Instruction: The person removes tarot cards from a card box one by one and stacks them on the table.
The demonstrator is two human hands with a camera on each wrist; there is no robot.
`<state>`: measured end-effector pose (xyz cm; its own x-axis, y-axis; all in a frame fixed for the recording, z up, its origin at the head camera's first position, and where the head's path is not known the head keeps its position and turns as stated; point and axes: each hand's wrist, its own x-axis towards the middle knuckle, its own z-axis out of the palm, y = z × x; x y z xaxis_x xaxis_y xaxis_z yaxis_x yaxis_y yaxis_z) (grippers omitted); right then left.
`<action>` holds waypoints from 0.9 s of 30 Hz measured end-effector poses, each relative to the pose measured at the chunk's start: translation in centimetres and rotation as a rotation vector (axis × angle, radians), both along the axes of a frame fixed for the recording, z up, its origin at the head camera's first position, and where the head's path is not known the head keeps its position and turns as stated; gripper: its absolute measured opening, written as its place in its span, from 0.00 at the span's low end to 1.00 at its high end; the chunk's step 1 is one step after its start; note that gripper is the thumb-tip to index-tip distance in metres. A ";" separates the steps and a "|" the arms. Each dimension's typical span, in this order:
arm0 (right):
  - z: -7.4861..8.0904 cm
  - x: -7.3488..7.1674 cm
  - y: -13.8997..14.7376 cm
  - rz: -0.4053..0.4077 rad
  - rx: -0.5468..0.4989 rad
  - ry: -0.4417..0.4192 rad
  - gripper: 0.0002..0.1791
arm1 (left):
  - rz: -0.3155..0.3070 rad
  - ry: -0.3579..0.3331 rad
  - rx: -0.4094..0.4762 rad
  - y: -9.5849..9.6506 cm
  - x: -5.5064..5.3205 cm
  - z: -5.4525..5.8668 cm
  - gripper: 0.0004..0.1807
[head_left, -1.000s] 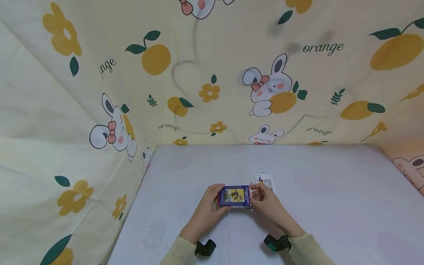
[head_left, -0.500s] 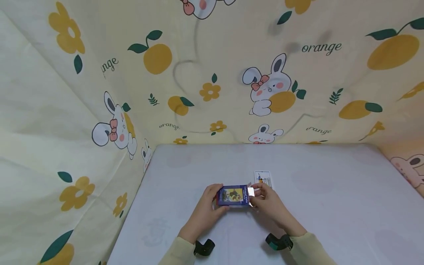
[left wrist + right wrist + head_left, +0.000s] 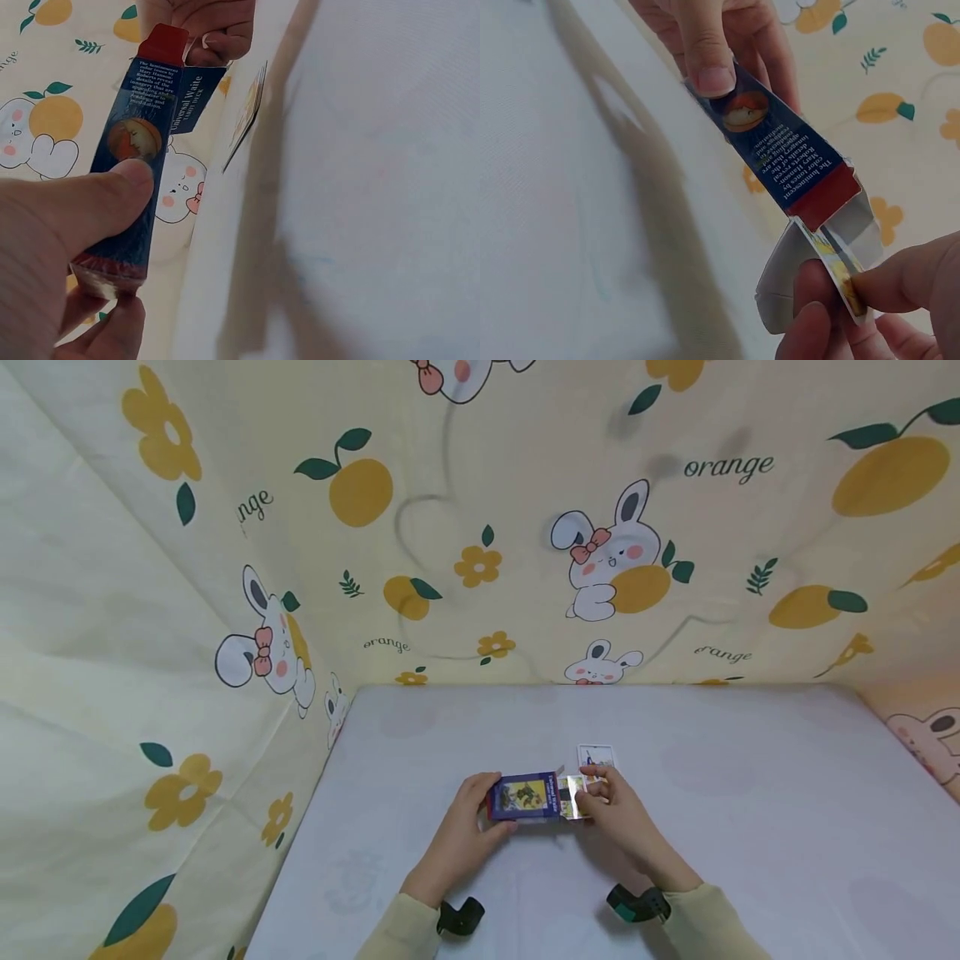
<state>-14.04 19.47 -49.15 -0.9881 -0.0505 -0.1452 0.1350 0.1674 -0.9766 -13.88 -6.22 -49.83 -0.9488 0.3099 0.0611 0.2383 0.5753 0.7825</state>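
My left hand (image 3: 457,827) grips a blue tarot card box (image 3: 522,797) at its closed end, holding it above the table. The left wrist view shows the thumb pressed on the box's narrow side (image 3: 131,150), with fingers beneath. At the box's opened end my right hand (image 3: 626,822) pinches tarot cards (image 3: 844,281) between thumb and fingers. They stick partly out of the box; how many is unclear. White inner flaps (image 3: 780,289) spread around them. Behind the right hand a few other tarot cards (image 3: 596,755) lie on the table, partly covered in the head view.
The white table (image 3: 750,818) extends on both sides of the hands. A patterned cloth (image 3: 525,527) with rabbits and oranges hangs behind it and along its left side. Black wrist devices (image 3: 637,903) sit at both wrists.
My right hand has moved slightly right, drawing the cards partway out of the box's end. The left hand keeps hold of the box, which is tilted a little more.
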 end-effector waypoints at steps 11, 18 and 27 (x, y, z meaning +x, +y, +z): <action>0.3 0.0 1.0 -0.014 0.096 0.066 0.24 | 0.010 0.008 0.011 0.0 -0.3 0.0 0.42; 0.2 0.0 1.5 0.070 0.115 0.036 0.26 | 0.014 0.019 -0.013 -0.2 -0.2 0.0 0.40; -0.2 -0.3 1.4 0.082 0.116 -0.005 0.29 | 0.003 0.024 -0.016 0.0 -0.3 0.0 0.40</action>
